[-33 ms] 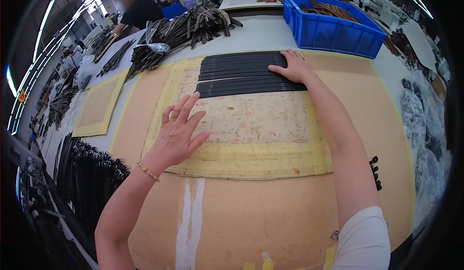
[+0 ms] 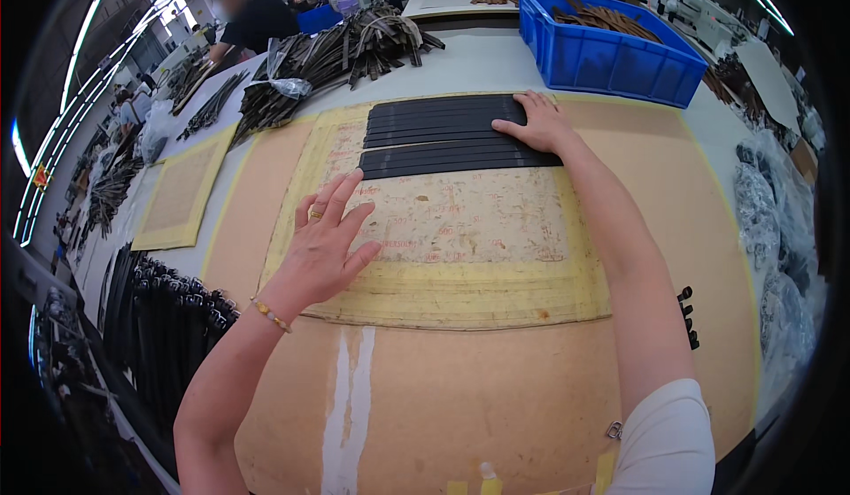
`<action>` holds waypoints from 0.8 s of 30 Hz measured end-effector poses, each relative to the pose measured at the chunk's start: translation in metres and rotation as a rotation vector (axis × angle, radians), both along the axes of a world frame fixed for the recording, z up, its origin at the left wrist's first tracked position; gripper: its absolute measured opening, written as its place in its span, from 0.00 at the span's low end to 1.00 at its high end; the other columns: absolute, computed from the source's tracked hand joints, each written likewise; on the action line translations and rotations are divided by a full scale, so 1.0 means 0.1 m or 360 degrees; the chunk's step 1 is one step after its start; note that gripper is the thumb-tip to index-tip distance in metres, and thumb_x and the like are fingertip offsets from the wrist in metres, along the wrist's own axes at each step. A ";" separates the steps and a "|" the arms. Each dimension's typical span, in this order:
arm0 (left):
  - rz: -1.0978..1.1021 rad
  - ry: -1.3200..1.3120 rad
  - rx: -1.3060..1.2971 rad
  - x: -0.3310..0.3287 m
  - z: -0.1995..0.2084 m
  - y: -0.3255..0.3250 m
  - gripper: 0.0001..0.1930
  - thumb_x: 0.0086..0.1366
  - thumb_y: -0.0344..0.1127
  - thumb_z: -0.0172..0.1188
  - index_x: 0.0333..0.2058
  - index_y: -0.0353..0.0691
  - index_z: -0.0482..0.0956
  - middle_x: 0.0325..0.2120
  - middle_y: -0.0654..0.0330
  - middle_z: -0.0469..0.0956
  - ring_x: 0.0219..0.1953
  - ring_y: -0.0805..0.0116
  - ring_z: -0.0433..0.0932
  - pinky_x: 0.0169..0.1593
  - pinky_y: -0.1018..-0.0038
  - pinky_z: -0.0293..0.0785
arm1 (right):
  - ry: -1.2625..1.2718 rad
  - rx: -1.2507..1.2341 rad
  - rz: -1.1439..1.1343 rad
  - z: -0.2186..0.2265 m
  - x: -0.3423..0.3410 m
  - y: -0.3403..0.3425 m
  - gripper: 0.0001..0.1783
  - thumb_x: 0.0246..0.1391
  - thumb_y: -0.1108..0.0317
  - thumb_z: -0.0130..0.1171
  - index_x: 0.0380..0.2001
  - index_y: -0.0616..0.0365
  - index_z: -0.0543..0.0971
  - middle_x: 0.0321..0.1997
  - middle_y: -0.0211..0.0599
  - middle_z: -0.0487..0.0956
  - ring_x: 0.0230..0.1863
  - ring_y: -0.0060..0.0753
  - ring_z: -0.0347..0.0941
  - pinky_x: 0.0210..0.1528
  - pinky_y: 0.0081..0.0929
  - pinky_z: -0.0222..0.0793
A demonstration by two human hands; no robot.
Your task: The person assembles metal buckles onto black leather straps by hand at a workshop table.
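Observation:
Black flat strips (image 2: 425, 121) lie side by side in two groups across the far part of a worn, yellow-taped board (image 2: 469, 291). A narrow gap runs between the groups. My right hand (image 2: 542, 125) rests flat over the strips' right ends, thumb spread out to the left. My left hand (image 2: 326, 240) is open with fingers apart, holding nothing. Its longest fingertip is at the left end of the nearest strip; whether it touches cannot be made out. Scuffed red marks cover the board's pale middle.
A blue crate (image 2: 620, 61) of brown strips stands far right. Bundled dark strips (image 2: 301, 74) lie far left, and black belts with buckles (image 2: 168, 318) hang at the left. Clear plastic bags (image 2: 779, 229) line the right side. Small black loops (image 2: 688, 318) sit near my right forearm.
My left hand has shifted very slightly to the left. My right hand and the strips stay where they were.

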State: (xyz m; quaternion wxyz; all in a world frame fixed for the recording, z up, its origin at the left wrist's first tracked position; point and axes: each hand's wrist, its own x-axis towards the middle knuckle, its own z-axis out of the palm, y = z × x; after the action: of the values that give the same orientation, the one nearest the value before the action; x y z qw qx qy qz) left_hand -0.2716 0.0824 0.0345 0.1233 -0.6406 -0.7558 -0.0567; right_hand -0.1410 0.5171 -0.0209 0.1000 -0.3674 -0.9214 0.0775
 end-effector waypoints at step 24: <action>0.0664 -0.0365 -0.0063 -0.20 -0.54 1.38 0.48 0.71 0.73 0.43 0.75 0.39 0.56 0.78 0.49 0.50 0.81 0.51 0.41 0.77 0.46 0.39 | 0.0046 -0.0013 0.0519 0.04 0.60 -1.11 0.62 0.52 0.15 0.48 0.75 0.53 0.62 0.82 0.45 0.56 0.83 0.46 0.45 0.80 0.49 0.41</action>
State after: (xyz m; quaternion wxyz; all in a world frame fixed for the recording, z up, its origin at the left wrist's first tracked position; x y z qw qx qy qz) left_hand -0.2918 0.2200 -0.0198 0.0333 -0.4622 -0.8818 -0.0875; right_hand -0.0813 0.4066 -0.0170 0.0978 -0.2121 -0.9670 0.1016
